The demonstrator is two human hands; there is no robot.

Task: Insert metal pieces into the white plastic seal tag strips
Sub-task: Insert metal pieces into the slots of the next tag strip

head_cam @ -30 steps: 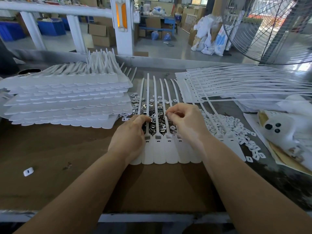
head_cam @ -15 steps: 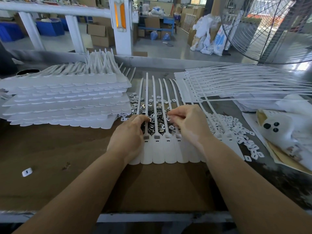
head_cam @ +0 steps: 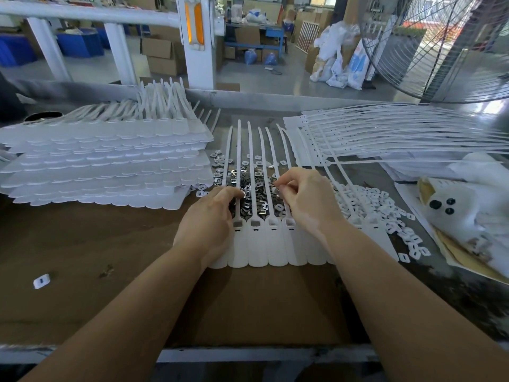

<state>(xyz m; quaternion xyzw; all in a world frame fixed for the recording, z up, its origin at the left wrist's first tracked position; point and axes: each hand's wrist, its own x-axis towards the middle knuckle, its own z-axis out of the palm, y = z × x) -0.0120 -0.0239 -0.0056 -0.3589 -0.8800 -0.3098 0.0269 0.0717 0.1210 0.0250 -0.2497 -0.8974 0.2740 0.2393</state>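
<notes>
Left hand: the left hand [head_cam: 209, 216] lies at the centre of the view, over the left edge of the row of tags, fingers curled down into the metal pieces; its fingertips seem to pinch one shiny piece, though the grip is small and hard to read.
Right hand: the right hand [head_cam: 305, 199] sits at 3 o'clock from the left hand, close by, fingers curled in with thumb and forefinger pinched together over the metal pieces; what they hold is too small to tell.
Tags being worked: a row of white seal tags [head_cam: 259, 244] lies flat on the brown table [head_cam: 82, 244], wide ends toward the person, thin tails running out toward 12 o'clock between the hands.
Slots: the two tag slots nearest the left hand show grey metal inside; the next two toward 3 o'clock look white.
Metal pieces: a heap of small shiny metal pieces [head_cam: 253, 188] lies under the tails, just beyond both hands.
White caps: a heap of small white caps [head_cam: 380, 210] lies at 3 o'clock from the right hand.
Stack: a tall stack of tag sheets [head_cam: 104, 166] stands at 10 o'clock.
Loose tags: another spread of tags [head_cam: 385, 136] fans out at 2 o'clock.
Stray cap: a single white cap [head_cam: 41, 281] lies alone at 8 o'clock.
Fan: a big wire fan [head_cam: 440, 45] stands at 1 o'clock.
</notes>
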